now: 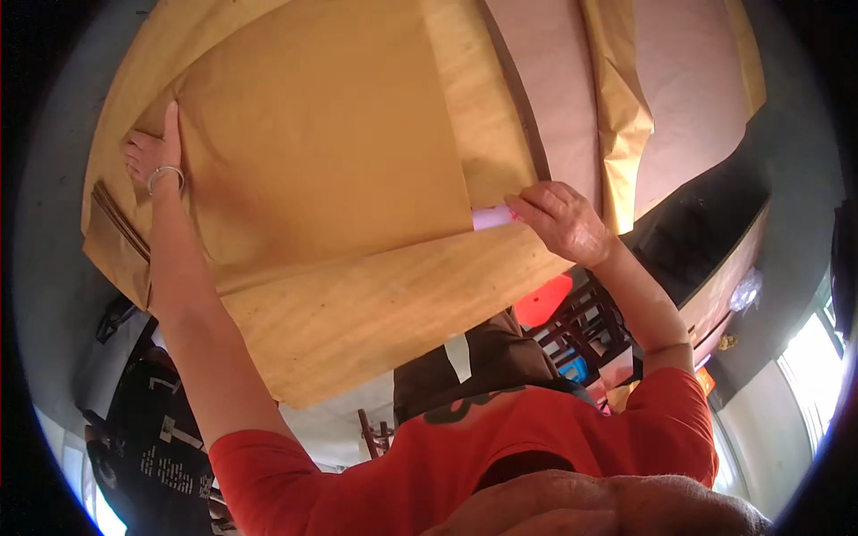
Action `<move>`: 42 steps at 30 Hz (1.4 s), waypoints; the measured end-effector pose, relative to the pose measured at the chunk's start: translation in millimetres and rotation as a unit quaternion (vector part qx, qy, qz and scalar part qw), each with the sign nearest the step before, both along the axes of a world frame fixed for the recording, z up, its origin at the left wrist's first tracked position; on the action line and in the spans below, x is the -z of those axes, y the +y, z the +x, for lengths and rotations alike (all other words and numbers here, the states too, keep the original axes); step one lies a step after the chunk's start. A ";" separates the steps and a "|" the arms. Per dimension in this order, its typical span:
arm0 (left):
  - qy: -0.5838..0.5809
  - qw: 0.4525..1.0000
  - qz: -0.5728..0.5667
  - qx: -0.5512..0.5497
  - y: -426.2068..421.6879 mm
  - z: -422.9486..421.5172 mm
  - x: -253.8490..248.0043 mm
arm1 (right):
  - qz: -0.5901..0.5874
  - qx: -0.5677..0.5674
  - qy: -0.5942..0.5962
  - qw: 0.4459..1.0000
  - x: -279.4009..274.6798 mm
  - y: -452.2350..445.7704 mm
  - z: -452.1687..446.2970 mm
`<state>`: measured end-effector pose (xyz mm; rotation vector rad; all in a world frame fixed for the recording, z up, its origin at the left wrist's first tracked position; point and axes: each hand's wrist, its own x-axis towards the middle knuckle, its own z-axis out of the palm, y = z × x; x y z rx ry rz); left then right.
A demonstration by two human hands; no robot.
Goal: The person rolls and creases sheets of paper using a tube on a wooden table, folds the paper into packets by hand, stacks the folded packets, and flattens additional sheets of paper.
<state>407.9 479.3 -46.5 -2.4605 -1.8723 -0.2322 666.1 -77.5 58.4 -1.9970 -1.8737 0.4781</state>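
Observation:
A large sheet of brown paper [331,134] lies over a wooden board or tabletop [393,304]. My left hand [154,156], with a bracelet at its wrist, rests near the sheet's left edge with the thumb apart from the fingers. At the near edge of the paper, right of centre, my right hand [563,219] has its fingers bent and pinched together beside a small pale purple piece [492,217]. Whether that piece is between the fingertips is hidden.
More paper with a pinkish face [684,98] and a creased yellow-brown fold [621,134] spreads at the right. Below the table edge are a red round stool seat [543,301], dark wooden furniture [590,326] and a blue item [573,369]. Dark printed cloth [161,447] is at lower left.

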 end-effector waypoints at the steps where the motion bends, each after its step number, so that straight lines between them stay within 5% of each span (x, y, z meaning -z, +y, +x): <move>1: -0.004 1.000 0.006 -0.001 -1.6 2.0 -4.9 | 0.009 -0.009 0.008 1.000 -0.3 -1.3 3.6; 16: 0.047 0.999 -0.012 -0.022 -3.0 3.6 -7.2 | -0.092 0.152 -0.040 0.983 -59.1 -52.4 58.5; 25: 0.043 0.999 -0.007 -0.018 -2.1 4.4 -7.1 | -0.147 0.219 -0.185 0.947 -142.0 -221.7 102.7; 32: 0.018 1.000 -0.015 -0.013 -3.9 6.0 -5.7 | -0.227 0.369 -0.272 0.859 -227.8 -390.8 8.4; 36: 0.020 1.000 0.002 -0.012 -3.0 3.9 1.6 | -0.225 0.413 -0.352 0.809 -244.9 -413.4 -70.5; 40: 0.006 1.000 -0.019 -0.011 -12.6 3.9 -7.9 | -0.138 0.644 -0.058 0.751 -180.7 -359.8 -156.0; 42: 0.009 1.000 -0.017 -0.015 -9.8 7.4 -8.9 | -0.132 0.646 0.042 0.751 -114.9 -370.6 -196.9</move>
